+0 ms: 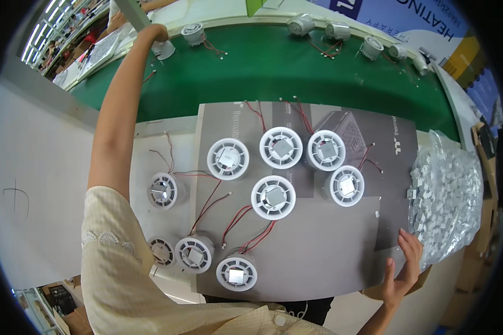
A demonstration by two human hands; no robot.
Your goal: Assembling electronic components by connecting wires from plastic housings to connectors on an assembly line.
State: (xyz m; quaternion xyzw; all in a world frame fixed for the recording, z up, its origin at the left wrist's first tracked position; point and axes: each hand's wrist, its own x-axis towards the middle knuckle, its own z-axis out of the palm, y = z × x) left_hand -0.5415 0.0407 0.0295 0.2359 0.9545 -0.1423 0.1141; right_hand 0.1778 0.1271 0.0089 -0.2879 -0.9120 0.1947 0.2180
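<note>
My left arm stretches to the far left of the green conveyor belt [296, 67]. There my left hand [153, 34] is closed over a white round housing [164, 51], fingers partly hidden. Low on the right, my right hand [403, 268] is empty, thumb and fingers apart, at the edge of a grey printed cardboard sheet [330, 245]. Several similar white housings lie on the sheet, spoked side up, each with a square silvery plate in the middle and red and dark wires; one [273, 197] is near the centre. Others [162, 191] sit left of the sheet.
A clear plastic bag [450, 195] full of small white pieces lies right of the sheet. More white housings, one [193, 33] near my left hand, stand along the belt's far side. A grey post [133, 14] rises beside that hand. Printed boxes [397, 25] are behind the belt.
</note>
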